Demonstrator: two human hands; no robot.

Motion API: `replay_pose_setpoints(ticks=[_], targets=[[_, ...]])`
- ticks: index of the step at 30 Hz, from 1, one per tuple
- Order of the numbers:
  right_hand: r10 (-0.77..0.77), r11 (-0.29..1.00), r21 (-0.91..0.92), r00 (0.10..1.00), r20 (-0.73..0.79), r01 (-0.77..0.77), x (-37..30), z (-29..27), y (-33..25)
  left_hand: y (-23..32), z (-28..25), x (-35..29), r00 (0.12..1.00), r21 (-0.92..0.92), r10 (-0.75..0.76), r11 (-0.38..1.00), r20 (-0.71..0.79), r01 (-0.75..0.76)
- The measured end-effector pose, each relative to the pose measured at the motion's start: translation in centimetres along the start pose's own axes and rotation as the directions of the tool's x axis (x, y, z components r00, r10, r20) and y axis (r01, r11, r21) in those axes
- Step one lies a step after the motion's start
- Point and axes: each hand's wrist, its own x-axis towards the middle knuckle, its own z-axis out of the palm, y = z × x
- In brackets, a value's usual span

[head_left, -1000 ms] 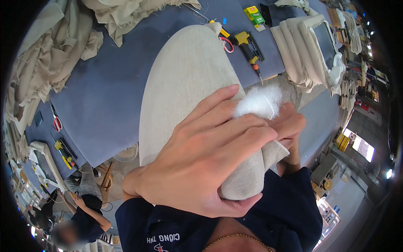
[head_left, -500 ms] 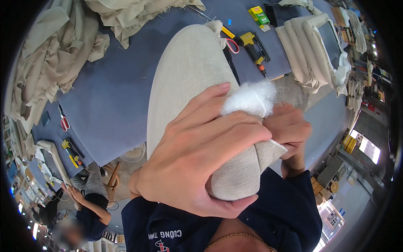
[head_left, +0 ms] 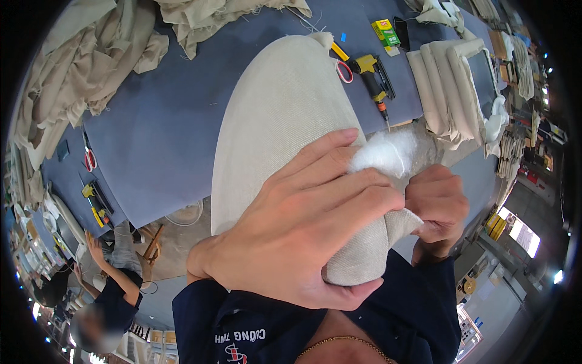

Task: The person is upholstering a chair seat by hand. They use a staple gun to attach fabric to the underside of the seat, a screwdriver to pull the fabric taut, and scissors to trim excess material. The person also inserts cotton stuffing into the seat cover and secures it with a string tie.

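A long beige upholstered piece (head_left: 273, 103) with a rounded far end reaches from the table toward my chest. My left hand (head_left: 303, 212) is wrapped over its near end, thumb beneath and fingers across the top. White fluffy wadding (head_left: 385, 153) bulges out along the right side, just beyond my left fingers. My right hand (head_left: 436, 203), closed in a fist, grips the loose fabric edge (head_left: 405, 224) at the near right corner. What else that fist may hold is hidden.
On the blue-grey table (head_left: 151, 145) lie red-handled scissors (head_left: 344, 71), a yellow-black staple gun (head_left: 373, 79) and a green-yellow box (head_left: 386, 36). Beige fabric (head_left: 73, 67) is heaped far left; padded beige pieces (head_left: 445, 91) stand right. Another person (head_left: 118, 291) works at lower left.
The upholstered piece and both hands sit slightly farther right in the picture, as the whole view has shifted. My right fist has moved a little outward and nearer, still at the fabric edge.
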Motion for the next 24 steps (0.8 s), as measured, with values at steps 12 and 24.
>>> replay_pose_setpoints(ticks=[12, 24], targets=[[0.221, 0.967, -0.145, 0.973, 0.061, -0.211, -0.2, -1.2, -2.7, 0.5, -1.0, 0.6, 0.999, 0.041, -0.044, 0.998, 0.026, 0.043], [0.159, 0.973, -0.156, 0.985, -0.072, -0.169, -1.1, -0.1, -1.8, 0.2, -1.4, 0.7, 0.994, 0.015, -0.037, 0.999, 0.099, 0.036]])
